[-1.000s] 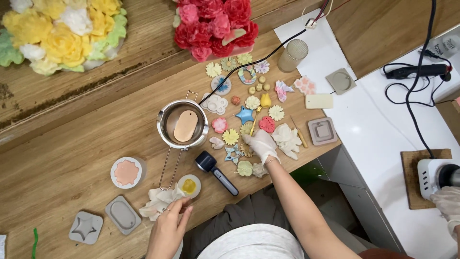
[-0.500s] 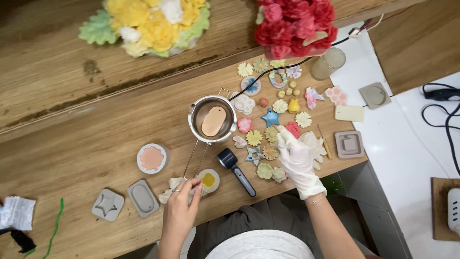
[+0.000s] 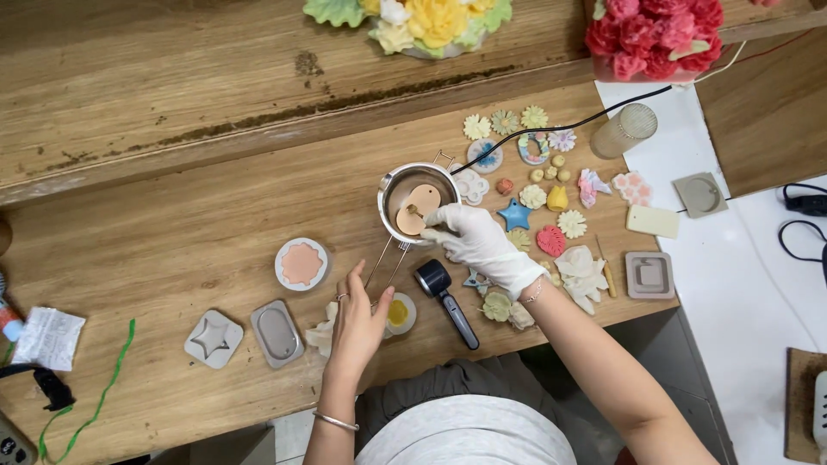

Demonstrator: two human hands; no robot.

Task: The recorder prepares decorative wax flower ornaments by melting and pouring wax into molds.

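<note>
My right hand [image 3: 476,244], in a white glove, reaches over the rim of a small metal pot [image 3: 392,182] and pinches a thin stick that dips into the pot, where a tan oval piece [image 3: 419,207] lies. My bare left hand [image 3: 360,320] grips the pot's thin wire handle [image 3: 380,263] near the table's front edge. Just right of that hand sits a small round cup of yellow liquid [image 3: 401,313], and a black-handled tool [image 3: 445,297] lies beside it.
Several coloured flower, star and shell casts [image 3: 532,196] lie right of the pot. Grey moulds [image 3: 277,333], a star mould [image 3: 212,339] and a round pink-filled mould [image 3: 302,263] sit left. A black cable [image 3: 560,122], a clear cup [image 3: 624,131] and flower bouquets [image 3: 655,34] stand behind.
My gloved right hand has moved from the casts up to the pot and now holds the stick in it. My left hand has closed on the pot's handle. The view has shifted left.
</note>
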